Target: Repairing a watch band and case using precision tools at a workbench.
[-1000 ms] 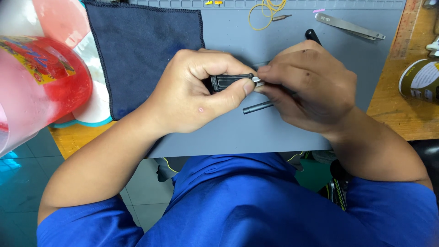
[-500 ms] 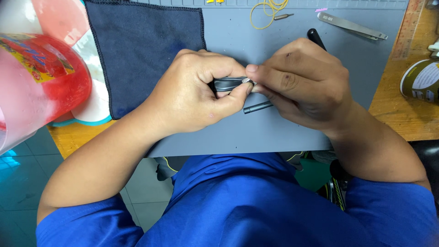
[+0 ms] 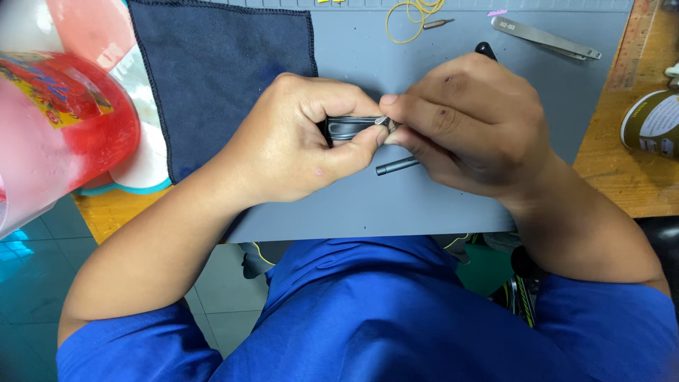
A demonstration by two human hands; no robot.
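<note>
Head view looks straight down on a grey work mat [image 3: 453,205] that fills the centre and runs off the top edge; its near edge lies at 6 o'clock, just above the blue shirt [image 3: 368,318]. A dark blue cloth [image 3: 212,71] covers the mat's 10 o'clock corner, its stitched right edge just beside the left hand [image 3: 297,141]. At 9 o'clock a red and clear plastic container [image 3: 56,120] stands partly off the wooden table [image 3: 636,177].

Both hands meet at the centre. The left hand is closed around a small dark, flat device [image 3: 353,127], thumb under it and fingers curled over the top, so only its right end shows. The right hand [image 3: 474,127] pinches a small metal piece at that end between thumb and forefinger; what exactly it is I cannot tell. A thin dark rod [image 3: 397,166] pokes out below the right hand's fingers.

Open mat lies at 6 o'clock below the hands and at 12 o'clock above them. Metal tweezers [image 3: 548,39] sit at 1 o'clock, yellow rubber bands [image 3: 414,14] at 12, and a round tin [image 3: 654,124] at 3 on the table, all well apart from the hands.
</note>
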